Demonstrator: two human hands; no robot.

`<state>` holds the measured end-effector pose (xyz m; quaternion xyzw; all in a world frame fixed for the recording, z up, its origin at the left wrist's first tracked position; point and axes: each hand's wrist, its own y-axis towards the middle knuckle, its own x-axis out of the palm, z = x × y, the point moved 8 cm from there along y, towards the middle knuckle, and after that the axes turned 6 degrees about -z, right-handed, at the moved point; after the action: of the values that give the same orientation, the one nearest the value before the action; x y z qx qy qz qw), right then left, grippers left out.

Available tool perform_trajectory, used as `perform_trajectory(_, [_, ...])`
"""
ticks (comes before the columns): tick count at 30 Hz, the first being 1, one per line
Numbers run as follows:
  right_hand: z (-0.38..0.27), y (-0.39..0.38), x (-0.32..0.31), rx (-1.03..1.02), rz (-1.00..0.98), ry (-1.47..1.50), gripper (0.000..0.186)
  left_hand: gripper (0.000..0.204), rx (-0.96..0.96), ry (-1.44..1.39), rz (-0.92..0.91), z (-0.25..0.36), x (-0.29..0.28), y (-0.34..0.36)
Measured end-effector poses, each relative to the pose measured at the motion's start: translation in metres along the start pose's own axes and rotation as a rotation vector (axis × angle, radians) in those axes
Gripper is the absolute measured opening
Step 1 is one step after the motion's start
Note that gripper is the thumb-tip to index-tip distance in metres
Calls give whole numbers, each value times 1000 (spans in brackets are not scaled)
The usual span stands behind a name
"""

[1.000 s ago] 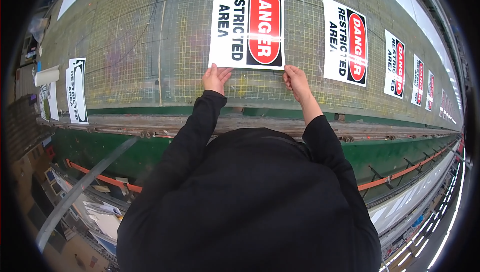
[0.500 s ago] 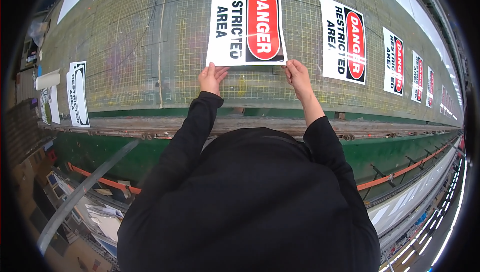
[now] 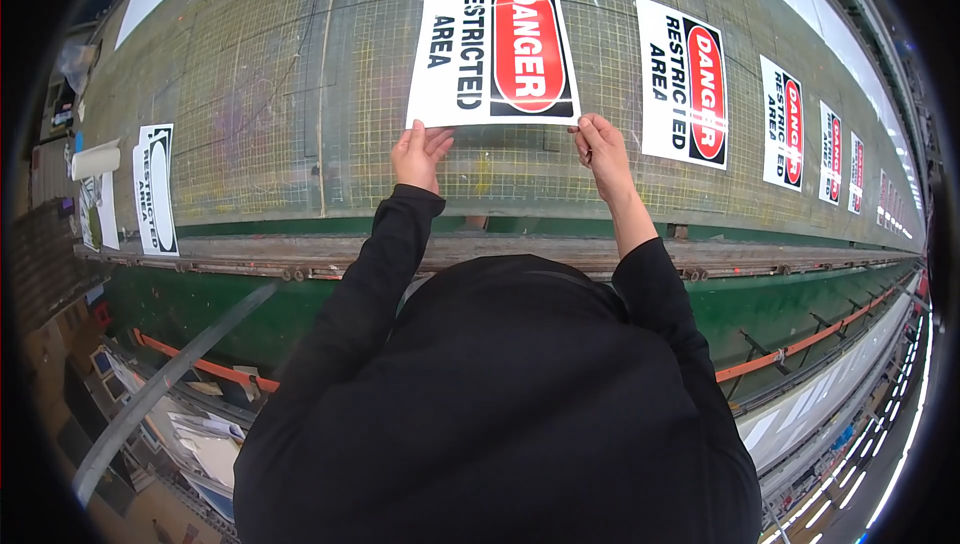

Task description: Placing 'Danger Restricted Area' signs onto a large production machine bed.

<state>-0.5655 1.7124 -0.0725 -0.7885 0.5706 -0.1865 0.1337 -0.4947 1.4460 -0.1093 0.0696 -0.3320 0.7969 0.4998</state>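
Observation:
A white warning sign sheet (image 3: pixel 455 94), printed with black lettering and a red oval on a black panel, lies or hovers over the gridded green table (image 3: pixel 380 164). Its near edge bows a little between my hands. My left hand (image 3: pixel 421 158) pinches the near left corner, thumb on top and fingers underneath, the fingertips partly showing past the edge. At the near right corner, my right hand (image 3: pixel 604 152) grips the sheet between thumb and curled fingers. Whether the sheet's far part touches the table, I cannot tell.
To the right, a matching sign (image 3: pixel 685 84) lies flat, followed by several more in a receding row. At the left are a partly printed sign (image 3: pixel 158 189) without red and a white roll (image 3: pixel 96 162). A metal rail (image 3: pixel 240 249) runs along the near table edge; a grey bar (image 3: pixel 170 384) slants below.
The sheet's near edge has risen slightly in my hands, and its right corner has shifted a little to the right. My right hand has followed it; both hands keep hold.

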Motion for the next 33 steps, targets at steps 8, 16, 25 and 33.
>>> perform_trajectory(8, [-19, -6, -2, -47, -4, 124, 22, 35, 35, 0, -35, 30, 27, -11])
perform_trajectory(16, [-20, -59, 39, -59, -116, -115, 22, 32, 159, -50, -3, 48, -18, -63])
perform_trajectory(25, [47, -137, 76, 36, -486, -303, 22, 35, 304, -171, 203, 50, -168, -185])
perform_trajectory(33, [50, -220, -49, -9, -218, -295, 17, 39, 187, -309, 369, -42, -271, -262])
